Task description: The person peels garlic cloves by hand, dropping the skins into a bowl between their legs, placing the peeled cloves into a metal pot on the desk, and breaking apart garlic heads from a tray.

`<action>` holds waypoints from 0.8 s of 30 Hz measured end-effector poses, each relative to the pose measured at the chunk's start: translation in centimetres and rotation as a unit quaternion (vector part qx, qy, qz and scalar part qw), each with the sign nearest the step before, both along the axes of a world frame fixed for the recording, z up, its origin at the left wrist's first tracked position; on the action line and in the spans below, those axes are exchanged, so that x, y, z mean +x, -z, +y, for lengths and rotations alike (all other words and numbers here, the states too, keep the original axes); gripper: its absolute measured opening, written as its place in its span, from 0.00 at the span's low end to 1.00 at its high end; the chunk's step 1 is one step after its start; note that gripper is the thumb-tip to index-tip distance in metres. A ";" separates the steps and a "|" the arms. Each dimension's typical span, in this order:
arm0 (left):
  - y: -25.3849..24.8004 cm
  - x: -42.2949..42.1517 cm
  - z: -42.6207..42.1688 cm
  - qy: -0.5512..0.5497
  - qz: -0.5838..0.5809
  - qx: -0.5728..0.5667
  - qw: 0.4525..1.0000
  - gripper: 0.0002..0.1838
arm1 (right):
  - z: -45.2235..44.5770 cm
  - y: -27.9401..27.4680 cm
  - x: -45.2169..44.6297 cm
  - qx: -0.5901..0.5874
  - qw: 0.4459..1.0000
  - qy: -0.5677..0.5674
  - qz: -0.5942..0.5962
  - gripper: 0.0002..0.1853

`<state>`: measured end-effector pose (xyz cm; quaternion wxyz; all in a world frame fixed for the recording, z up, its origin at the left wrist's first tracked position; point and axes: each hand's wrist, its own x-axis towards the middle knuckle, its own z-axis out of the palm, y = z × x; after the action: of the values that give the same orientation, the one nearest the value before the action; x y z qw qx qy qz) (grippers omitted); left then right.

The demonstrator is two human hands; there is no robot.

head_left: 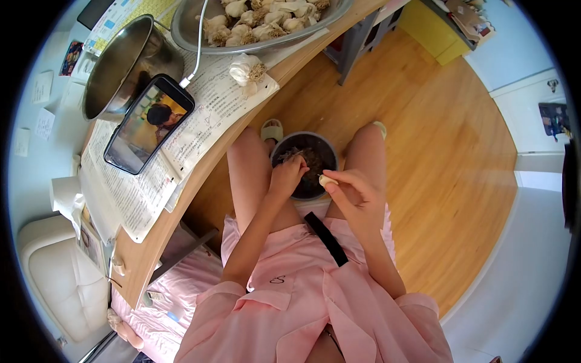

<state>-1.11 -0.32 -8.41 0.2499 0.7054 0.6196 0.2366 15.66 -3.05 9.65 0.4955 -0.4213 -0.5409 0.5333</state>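
Between the thumb and fingers of my right hand (356,192) is a pale garlic clove (327,180), held near the rim of a dark bucket. My left hand (288,175) is closed in a pinch over the bucket; whatever its fingertips hold, if anything, is too small to make out. The grey bucket (331,151) stands on the floor between my knees, with brownish garlic skins (310,156) inside. Up on the desk, a whole garlic bulb (245,69) lies on printed paper beside a metal basin (181,37) heaped with garlic bulbs (266,21).
A phone (149,124) showing a picture leans against a steel pot (100,91) on the desk, with a white cable (198,51) plugged in. The wooden desk edge (212,160) runs along my left. Wooden floor (442,163) stretches to the right, towards a white door (526,112).
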 end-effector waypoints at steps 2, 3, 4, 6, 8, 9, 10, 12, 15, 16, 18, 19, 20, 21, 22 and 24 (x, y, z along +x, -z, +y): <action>0.4 0.1 0.0 -0.005 0.010 -0.003 1.000 0.11 | 0.0 0.2 0.0 -0.010 1.000 -0.003 0.001 0.10; 0.7 0.2 0.0 -0.007 0.014 -0.004 1.000 0.12 | 0.0 0.3 0.1 -0.012 1.000 -0.003 0.000 0.10; 1.0 0.2 0.0 -0.007 0.032 -0.010 0.999 0.12 | 0.0 0.3 0.1 -0.015 1.000 -0.004 0.000 0.10; 1.2 0.3 0.1 -0.007 0.068 -0.020 0.997 0.13 | 0.0 0.3 0.1 -0.023 1.000 -0.007 0.007 0.10; 0.9 0.2 -0.1 0.007 0.047 -0.021 0.999 0.14 | -0.1 0.4 0.0 -0.033 0.999 -0.011 0.022 0.10; 0.8 0.1 -0.1 0.013 0.037 -0.022 0.999 0.14 | -0.1 0.4 0.0 -0.038 0.999 -0.013 0.025 0.10; 1.0 0.1 -0.1 0.013 0.024 -0.019 0.999 0.14 | -0.1 0.5 0.0 -0.043 0.999 -0.014 0.027 0.11; 1.3 0.1 -0.2 0.012 -0.003 -0.012 1.000 0.15 | -0.1 0.6 0.0 -0.050 0.998 -0.017 0.030 0.11; 1.4 0.1 -0.3 0.016 -0.011 -0.009 1.000 0.14 | -0.1 0.5 -0.1 -0.053 0.998 -0.020 0.032 0.11; 1.3 0.1 -0.3 0.016 -0.015 -0.014 1.000 0.14 | -0.1 0.6 -0.1 -0.053 0.998 -0.020 0.033 0.11; 1.1 0.2 -0.3 0.017 -0.022 -0.026 0.999 0.15 | -0.1 0.7 -0.1 -0.057 0.998 -0.020 0.036 0.11; 1.0 0.2 -0.3 0.021 -0.022 -0.038 0.999 0.15 | -0.1 0.8 -0.1 -0.059 0.997 -0.020 0.039 0.11; 0.8 0.3 -0.3 0.025 -0.021 -0.051 0.998 0.15 | -0.1 0.9 -0.1 -0.062 0.997 -0.021 0.042 0.11; 0.7 0.3 -0.3 0.030 -0.020 -0.064 0.997 0.15 | -0.1 0.9 -0.1 -0.063 0.997 -0.019 0.045 0.11; 0.7 0.3 -0.3 0.031 -0.027 -0.071 0.997 0.15 | -0.1 1.0 -0.1 -0.064 0.997 -0.017 0.048 0.10; 0.2 0.4 -0.2 0.033 -0.042 -0.085 0.995 0.15 | 0.0 0.9 -0.1 -0.069 0.996 -0.016 0.045 0.10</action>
<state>-0.70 -0.54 -8.61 0.3426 0.6909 0.6031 0.2039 15.54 -3.10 8.71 0.4805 -0.4210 -0.4866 0.5960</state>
